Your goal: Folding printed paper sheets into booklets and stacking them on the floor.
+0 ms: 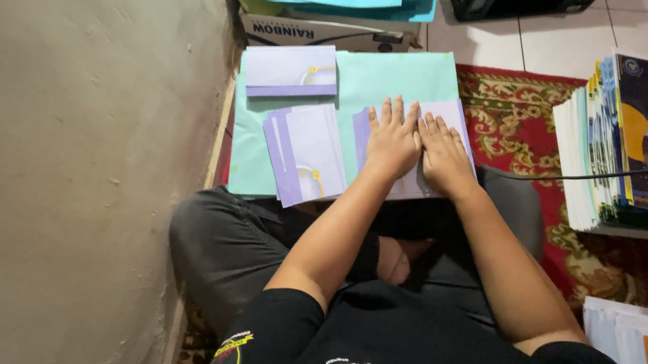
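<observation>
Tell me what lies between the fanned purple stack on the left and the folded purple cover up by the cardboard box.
In the head view, only bare mint-green sheet separates the fanned purple stack from the folded purple cover.

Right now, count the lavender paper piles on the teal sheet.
3. One pile lies at the far edge, one fanned pile sits in the middle, and one pile lies under both flat hands. Sheets within each pile cannot be counted.

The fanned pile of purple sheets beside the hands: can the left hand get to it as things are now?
Probably yes. The fanned pile lies just beside the left hand, on the same mint-green sheet, with nothing between them. Both hands, the right hand included, press flat on another purple pile.
</observation>
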